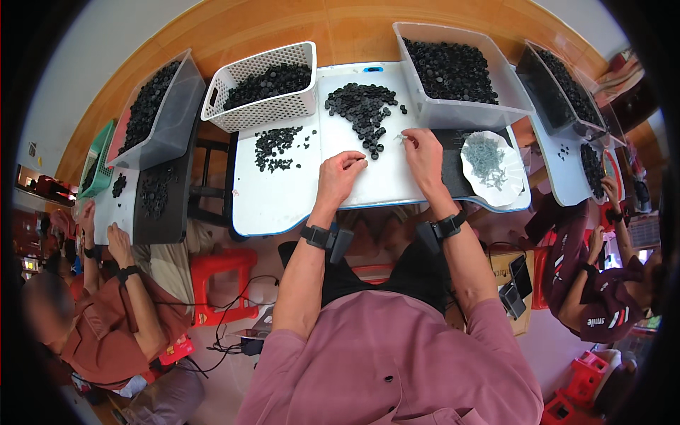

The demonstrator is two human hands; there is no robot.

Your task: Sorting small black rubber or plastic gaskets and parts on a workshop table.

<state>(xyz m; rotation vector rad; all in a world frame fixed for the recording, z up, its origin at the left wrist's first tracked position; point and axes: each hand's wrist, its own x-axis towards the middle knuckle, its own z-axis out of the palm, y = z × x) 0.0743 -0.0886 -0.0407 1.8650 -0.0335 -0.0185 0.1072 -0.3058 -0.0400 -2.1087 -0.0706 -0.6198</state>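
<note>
Low over the white table, my left hand has its thumb and fingertips pinched together; whatever they hold is too small to make out. My right hand is closed at the fingertips on small translucent pieces, which look like those in the white dish. Between and beyond my hands lies a pile of small round black caps, tapering toward me. To the left is a second spread of smaller black pieces. A white scalloped dish on the right holds a heap of thin translucent pieces.
Behind the piles stand a white perforated basket and a clear plastic bin, both full of black parts. Co-workers sit at tables with similar bins on either side. A red stool and black cables are on the floor at left.
</note>
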